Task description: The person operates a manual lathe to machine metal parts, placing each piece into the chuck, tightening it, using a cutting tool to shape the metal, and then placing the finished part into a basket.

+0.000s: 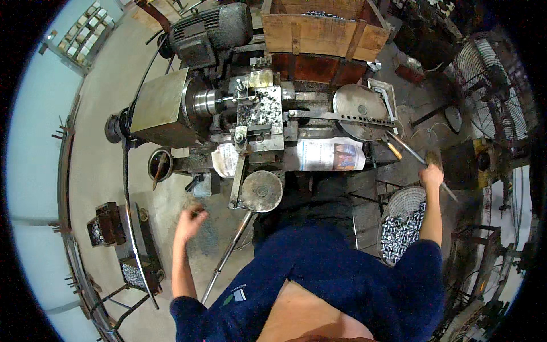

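My right hand (pixel 432 175) is closed round a long metal lever (pixel 407 147), which slants up to the round plate (pixel 360 108) at the right end of a small lathe (pixel 259 111). My left hand (pixel 191 222) hangs over the floor, left of a smaller round disc (pixel 262 191) with a long bar (pixel 231 248) below it. Its fingers are curled in, and a dark spot shows between them; what they hold, if anything, is too small to name. Metal shavings cover the middle of the lathe, beside its chuck (pixel 205 102).
A round basket (pixel 386 251) of metal bolts stands by my right forearm. Metal bins (pixel 105 225) of small parts sit at the left. Behind the lathe are a motor (pixel 213 31) and a wooden crate (pixel 322 34). A large fan (pixel 490 85) stands at the right.
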The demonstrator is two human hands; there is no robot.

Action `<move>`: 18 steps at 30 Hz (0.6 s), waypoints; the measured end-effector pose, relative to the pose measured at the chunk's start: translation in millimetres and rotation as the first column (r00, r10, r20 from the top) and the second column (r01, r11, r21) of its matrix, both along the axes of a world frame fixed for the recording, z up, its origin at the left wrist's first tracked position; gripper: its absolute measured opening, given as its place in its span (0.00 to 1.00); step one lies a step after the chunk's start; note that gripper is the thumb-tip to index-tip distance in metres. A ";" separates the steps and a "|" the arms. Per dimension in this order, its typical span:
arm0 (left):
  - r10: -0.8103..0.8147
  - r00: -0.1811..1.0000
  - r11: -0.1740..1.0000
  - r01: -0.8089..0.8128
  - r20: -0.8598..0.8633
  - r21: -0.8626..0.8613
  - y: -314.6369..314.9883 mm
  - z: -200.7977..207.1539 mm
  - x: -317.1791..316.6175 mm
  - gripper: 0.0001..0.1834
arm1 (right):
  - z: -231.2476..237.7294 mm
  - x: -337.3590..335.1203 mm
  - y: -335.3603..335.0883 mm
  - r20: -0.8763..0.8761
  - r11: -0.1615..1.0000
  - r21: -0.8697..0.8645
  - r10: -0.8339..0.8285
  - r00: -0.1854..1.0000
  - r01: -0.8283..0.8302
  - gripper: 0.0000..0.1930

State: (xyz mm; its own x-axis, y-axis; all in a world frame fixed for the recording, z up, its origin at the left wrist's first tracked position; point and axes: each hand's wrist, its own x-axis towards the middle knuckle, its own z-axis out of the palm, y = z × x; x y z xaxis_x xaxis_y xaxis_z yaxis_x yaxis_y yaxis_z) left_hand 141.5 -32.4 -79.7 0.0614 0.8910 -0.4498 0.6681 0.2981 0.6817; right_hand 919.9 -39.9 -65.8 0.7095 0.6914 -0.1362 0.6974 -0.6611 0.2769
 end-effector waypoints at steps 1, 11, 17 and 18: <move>0.002 0.991 1.000 0.002 0.137 -0.029 -19.8 13.0 18.1 0.24 | -8.4 -7.1 -9.9 0.039 0.999 0.033 0.037 0.999 -0.039 0.17; -0.235 0.971 0.969 0.231 -0.038 -0.086 -50.2 20.7 121.0 0.07 | -11.7 -149.6 -114.7 -0.422 0.947 0.319 0.164 0.892 -0.023 0.15; -0.206 0.975 0.977 0.210 0.076 -0.039 -48.5 20.2 123.9 0.07 | -26.4 -175.6 -123.6 -0.392 0.947 0.317 0.180 0.902 -0.052 0.15; -0.200 0.977 0.978 0.203 0.072 -0.041 -48.0 21.9 125.3 0.07 | -27.7 -175.6 -123.6 -0.390 0.950 0.309 0.177 0.904 -0.053 0.14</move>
